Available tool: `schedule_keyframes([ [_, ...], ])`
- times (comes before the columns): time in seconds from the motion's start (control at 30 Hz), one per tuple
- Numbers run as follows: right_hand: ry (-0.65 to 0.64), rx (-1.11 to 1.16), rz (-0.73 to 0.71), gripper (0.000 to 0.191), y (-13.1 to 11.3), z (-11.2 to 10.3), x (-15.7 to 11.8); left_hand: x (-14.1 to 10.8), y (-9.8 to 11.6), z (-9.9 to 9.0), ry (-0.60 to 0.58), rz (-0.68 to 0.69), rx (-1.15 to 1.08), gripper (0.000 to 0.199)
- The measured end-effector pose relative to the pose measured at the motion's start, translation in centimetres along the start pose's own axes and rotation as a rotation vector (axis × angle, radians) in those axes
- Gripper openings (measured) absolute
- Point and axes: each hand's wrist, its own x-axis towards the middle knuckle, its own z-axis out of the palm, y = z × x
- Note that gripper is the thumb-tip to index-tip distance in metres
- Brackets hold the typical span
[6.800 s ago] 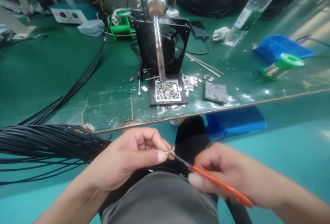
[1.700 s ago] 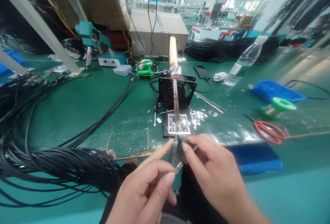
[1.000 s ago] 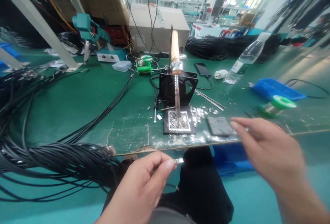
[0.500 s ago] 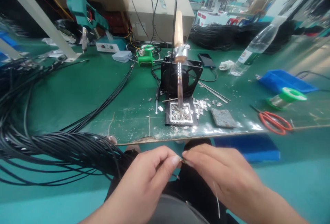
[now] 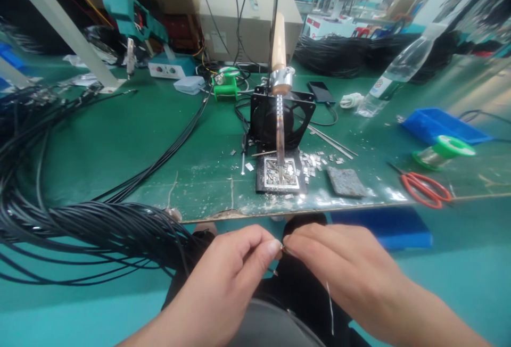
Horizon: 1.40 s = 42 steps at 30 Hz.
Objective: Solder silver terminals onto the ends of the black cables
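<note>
Over my lap, my left hand is closed, thumb and forefinger pinching a tiny piece with a yellowish glint; its kind is too small to make out. My right hand meets it from the other side, its thumb and fingertips pressed together at the same piece. Below the right palm dangles a thin silvery wire, whose upper part the hand hides. A dark cable end with a metal tip pokes out beneath the left hand. Beside my left wrist lies a thick bundle of black cables.
On the green bench, a wooden-handled soldering iron points down into a framed tray of metal bits, before a black fan. To the right are a grey block, orange-handled scissors, a solder spool and a blue bin.
Both hands stay pinched together at nearly the same place. The silvery wire's hanging end has swung slightly left. The view has shifted very little.
</note>
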Motion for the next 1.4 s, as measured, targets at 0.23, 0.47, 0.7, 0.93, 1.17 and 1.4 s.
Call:
schedule_keyframes([
  [0.23, -0.043, -0.044, -0.039, 0.042, 0.1, -0.7, 0.8, 0.1, -0.4, 0.1, 0.008, -0.008, -0.026, 0.042],
  [0.47, -0.147, -0.049, -0.057, 0.040, 0.1, -1.0, 1.1, 0.3, -0.3, 0.1, 0.032, 0.019, -0.031, 0.040],
  [0.7, -0.139, -0.088, -0.056, 0.036, -0.3, -0.7, 1.5, 0.3, -0.6, 0.5, 0.096, 0.023, -0.023, 0.038],
  [0.93, 0.062, 0.057, 0.278, 0.023, -0.3, 1.2, 0.4, 0.3, -0.9, 0.5, 0.135, -0.020, -0.108, 0.041],
  [1.17, 0.016, 0.933, 0.899, 0.025, -0.4, 1.8, 0.9, 0.2, -1.1, 0.3, 0.049, -0.003, -0.256, 0.040],
  [1.4, 0.074, 1.066, 0.982, 0.029, -1.1, 2.3, 1.3, 0.3, -0.9, 0.3, 0.041, -0.032, -0.332, 0.029],
])
